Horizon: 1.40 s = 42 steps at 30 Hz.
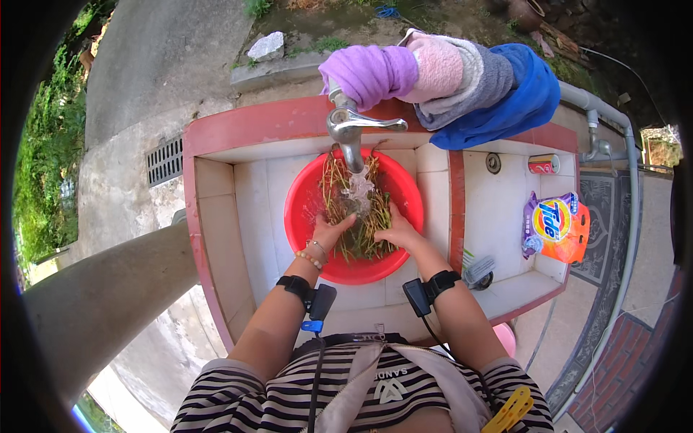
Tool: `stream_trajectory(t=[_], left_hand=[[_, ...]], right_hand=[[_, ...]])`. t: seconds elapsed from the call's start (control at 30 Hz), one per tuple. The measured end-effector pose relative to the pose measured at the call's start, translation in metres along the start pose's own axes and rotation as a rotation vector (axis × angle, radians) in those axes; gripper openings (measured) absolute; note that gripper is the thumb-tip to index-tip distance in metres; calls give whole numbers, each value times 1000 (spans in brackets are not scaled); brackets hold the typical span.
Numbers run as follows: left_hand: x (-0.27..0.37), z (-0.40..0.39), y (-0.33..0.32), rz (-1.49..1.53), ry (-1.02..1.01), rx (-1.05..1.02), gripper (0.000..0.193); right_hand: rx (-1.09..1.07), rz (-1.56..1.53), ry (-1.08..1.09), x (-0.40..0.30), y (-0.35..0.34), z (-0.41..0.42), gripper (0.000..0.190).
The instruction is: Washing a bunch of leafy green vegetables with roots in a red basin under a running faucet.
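Note:
A red plastic basin (295,200) sits in the tiled sink basin (252,216), holding water and a loose bunch of thin-stemmed leafy plants (373,238). Water pours from a metal faucet (352,135) onto the middle of the bunch. My left hand (330,234) grips the stems from the left side, thumb on top and fingers hidden beneath. On the right side, my right hand (400,230) holds another part of the bunch, its fingers partly hidden among the stems.
Rolled towels (373,76) and a blue cloth (503,103) hang over the pipe behind the faucet. A red-brown divider (456,205) separates the right compartment, which contains a Tide detergent bag (555,224), a red can (543,164) and a scrubbing brush (479,269). A thick column (113,297) stands left.

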<state>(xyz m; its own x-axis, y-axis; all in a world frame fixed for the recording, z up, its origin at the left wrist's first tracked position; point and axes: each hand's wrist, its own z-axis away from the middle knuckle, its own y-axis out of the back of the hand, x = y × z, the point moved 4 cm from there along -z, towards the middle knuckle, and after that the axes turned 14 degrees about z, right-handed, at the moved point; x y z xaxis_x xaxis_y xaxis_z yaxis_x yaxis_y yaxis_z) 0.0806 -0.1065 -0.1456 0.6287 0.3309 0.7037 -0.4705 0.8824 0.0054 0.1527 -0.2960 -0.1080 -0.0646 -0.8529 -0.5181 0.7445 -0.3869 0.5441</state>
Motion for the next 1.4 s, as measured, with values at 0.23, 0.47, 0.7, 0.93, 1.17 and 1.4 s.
stream_trajectory(t=[0.23,0.47,0.7,0.93,1.17,1.4], left_hand=[[14,28,-7,-5,-37,-254,78],[-1,-9,1,44,-20,-190,91],[97,3,24,-144,-353,-343,97],[63,-5,-42,-737,-536,-303,84],[63,-5,-23,-492,-419,-225,74],[76,18,-15,-806,-648,-173,38]], right_hand=[[-271,-710,53,6,-19,12,92],[-183,86,-91,-1,-36,-21,104],[-3,-324,134,-34,76,-11,81],[386,309,-16,-71,54,-76,65],[245,-425,223,-63,63,-57,34],[317,-1175,162,-47,99,-5,22]])
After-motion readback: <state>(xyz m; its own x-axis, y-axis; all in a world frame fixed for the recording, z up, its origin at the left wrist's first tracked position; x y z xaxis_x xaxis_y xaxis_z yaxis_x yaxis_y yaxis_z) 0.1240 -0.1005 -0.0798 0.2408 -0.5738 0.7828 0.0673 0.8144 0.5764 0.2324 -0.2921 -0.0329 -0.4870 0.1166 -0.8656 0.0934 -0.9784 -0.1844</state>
